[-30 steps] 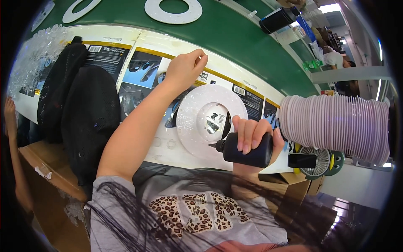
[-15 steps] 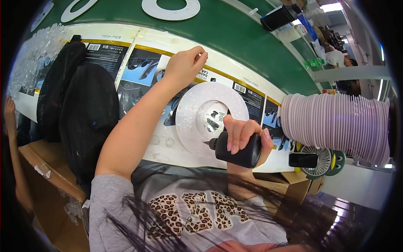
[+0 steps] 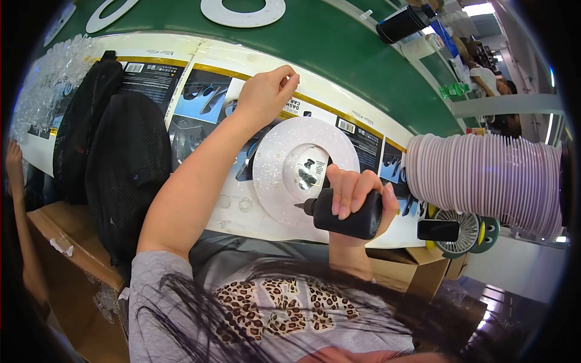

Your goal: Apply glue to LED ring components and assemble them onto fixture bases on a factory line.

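A: So, what's new on your end?

B: Not much, tbh. Compared w/ a sec ago, the bottle (image 3: 348, 218) sits a touch further left in my head-cam view, so its nozzle (image 3: 309, 207) reaches more over the near part of the ring (image 3: 272, 151). Imo that's a small adjustment, same step.

A: Ring pos?

B: Flat on the printed sheet (image 3: 363, 148), btwn me and the green surface (image 3: 375, 78); stack (image 3: 484, 181) is off to the right.

A: Hands?

B: My R hand (image 3: 360, 190) is wrapped round the bottle, nozzle pointing L. My L hand (image 3: 263, 97) is loosely curled just beyond the ring, abt where it was; can't tell if it's pinching anything.

A: Nozzle touching? Anything coming out?

B: Can't tell either from here.
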`<state>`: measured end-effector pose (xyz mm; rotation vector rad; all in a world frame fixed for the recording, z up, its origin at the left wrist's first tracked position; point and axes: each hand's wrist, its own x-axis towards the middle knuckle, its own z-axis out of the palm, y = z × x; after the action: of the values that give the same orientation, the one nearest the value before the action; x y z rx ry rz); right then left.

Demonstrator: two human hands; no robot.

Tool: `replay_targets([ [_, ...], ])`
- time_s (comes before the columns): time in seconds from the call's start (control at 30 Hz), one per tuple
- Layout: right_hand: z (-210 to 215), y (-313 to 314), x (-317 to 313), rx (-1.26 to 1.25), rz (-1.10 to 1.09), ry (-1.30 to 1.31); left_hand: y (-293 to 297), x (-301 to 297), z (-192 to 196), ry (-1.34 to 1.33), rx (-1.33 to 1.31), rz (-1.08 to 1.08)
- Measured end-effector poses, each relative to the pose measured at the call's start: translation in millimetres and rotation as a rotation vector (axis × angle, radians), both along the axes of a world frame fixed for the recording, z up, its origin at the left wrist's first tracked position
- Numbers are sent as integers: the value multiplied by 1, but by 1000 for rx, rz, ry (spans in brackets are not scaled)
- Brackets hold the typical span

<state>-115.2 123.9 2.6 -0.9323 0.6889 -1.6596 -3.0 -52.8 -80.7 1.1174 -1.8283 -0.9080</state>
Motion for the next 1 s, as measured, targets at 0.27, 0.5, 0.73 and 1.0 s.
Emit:
replay_targets([
  [0.27,14,-10,4,-131,28,-43,-1,-1,1,7,-10,-7],
  [0.5,7,-37,33,-126,120,-61,0,0,2,22,12,-11],
  [0.73,-2,-46,42,-76,143,4,-1,-1,0,40,25,-14],
  [1.0,-5,-47,44,-56,129,9,-2,-1,-2,36,-19,-7],
])
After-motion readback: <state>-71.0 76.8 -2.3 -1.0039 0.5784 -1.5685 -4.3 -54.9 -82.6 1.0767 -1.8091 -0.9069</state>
